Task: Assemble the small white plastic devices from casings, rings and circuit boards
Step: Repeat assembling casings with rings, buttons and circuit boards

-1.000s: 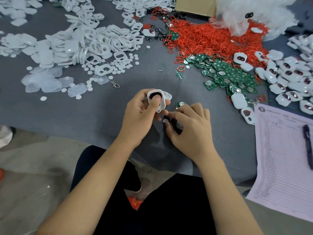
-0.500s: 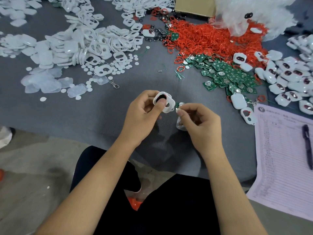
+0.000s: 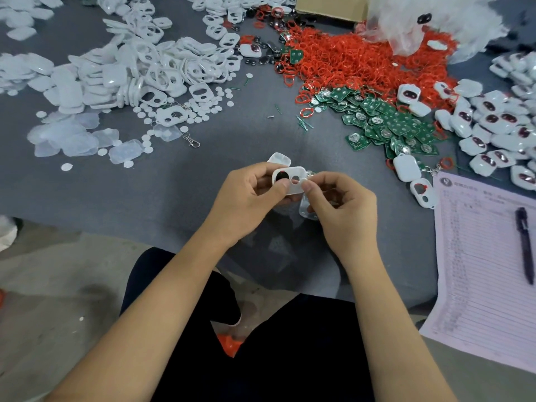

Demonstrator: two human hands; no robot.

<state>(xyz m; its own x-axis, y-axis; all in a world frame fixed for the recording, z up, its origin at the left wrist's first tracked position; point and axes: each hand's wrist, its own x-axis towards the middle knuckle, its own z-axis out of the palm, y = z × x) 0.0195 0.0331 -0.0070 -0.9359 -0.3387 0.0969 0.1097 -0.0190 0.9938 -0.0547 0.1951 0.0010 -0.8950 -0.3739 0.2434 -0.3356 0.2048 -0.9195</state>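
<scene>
White plastic casing front, held just above the grey desk at its near edge, between both hands. Left hand grips it: thumb across the face beside the dark oval window, remaining fingers curled behind. Right hand pinches the casing's right edge between thumb and forefinger; its lower fingers curl round a translucent clear piece, partly hidden, so what it is cannot be told. The small round hole in the casing looks unfilled. A second white shell lies on the desk just behind the hands. Supplies well apart from the hands: white casing pile far left, red rings far centre, green circuit boards right, finished units far right. Paper sheet with pen at right. Judgement: casing is light, stiff, thin-walled and smooth, so likely slippery and prone to flex or crack if squeezed across the window openings; best held by the outer rim on opposite edges, keeping the face and inside free for inserts. Boards better taken by their edges.
</scene>
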